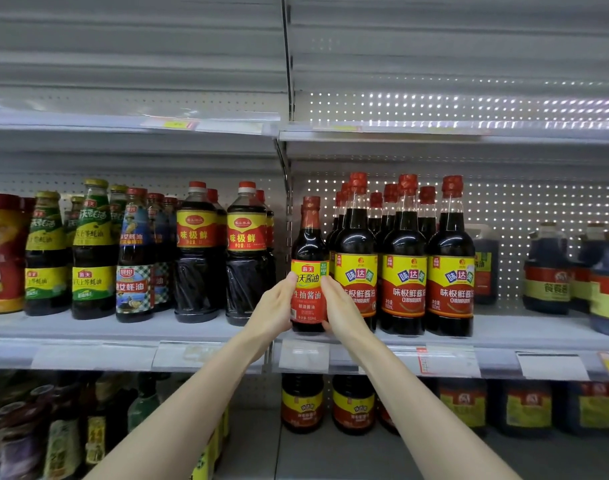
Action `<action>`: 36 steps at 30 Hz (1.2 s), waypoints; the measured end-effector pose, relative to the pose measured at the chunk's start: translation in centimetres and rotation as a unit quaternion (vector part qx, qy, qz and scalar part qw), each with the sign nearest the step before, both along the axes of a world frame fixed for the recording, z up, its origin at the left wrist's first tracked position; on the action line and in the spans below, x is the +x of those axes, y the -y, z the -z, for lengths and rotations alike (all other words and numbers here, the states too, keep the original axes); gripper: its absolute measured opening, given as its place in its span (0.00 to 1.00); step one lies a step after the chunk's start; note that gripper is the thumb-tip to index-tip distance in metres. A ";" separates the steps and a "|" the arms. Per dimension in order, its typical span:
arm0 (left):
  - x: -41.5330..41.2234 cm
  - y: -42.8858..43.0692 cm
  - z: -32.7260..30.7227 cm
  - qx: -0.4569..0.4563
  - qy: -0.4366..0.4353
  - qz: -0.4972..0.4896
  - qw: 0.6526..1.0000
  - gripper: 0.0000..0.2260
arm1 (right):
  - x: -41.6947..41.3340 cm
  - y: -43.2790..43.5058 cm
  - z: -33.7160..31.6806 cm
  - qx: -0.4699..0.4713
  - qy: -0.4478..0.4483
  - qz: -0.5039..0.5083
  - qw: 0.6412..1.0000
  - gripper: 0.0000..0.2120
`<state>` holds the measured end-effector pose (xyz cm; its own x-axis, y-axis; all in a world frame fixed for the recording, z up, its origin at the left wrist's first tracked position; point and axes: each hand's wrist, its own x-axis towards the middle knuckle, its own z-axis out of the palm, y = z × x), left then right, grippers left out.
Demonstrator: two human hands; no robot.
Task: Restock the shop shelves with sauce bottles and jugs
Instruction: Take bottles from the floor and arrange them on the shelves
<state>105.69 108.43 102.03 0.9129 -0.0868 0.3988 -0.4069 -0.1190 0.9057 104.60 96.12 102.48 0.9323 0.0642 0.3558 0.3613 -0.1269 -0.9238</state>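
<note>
Left hand [274, 308] and right hand [343, 308] grip a dark red-capped soy sauce bottle [309, 244], fingers [331, 289] pressed together round its sides, near the grey metal shelf [192, 328] front edge.

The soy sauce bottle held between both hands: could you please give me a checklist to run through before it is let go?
1. Soy sauce bottle upright: ok.
2. Its label faces forward: ok.
3. Left hand and right hand hold its sides: ok.
4. Base resting on the shelf: cannot tell.
5. Clearance from the yellow-labelled bottles beside it: cannot tell, the right hand covers the gap.
</note>
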 end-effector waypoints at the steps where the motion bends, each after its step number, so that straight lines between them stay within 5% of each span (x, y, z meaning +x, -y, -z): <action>1: 0.2 -0.1 0.0 -0.004 0.000 -0.003 1.000 0.15 | -0.1 0.1 0.0 0.002 -0.002 -0.002 1.000 0.09; 36: -0.4 0.7 0.9 -0.008 0.034 -0.025 0.999 0.13 | 1.5 0.8 1.3 0.027 -0.008 -0.016 0.999 0.10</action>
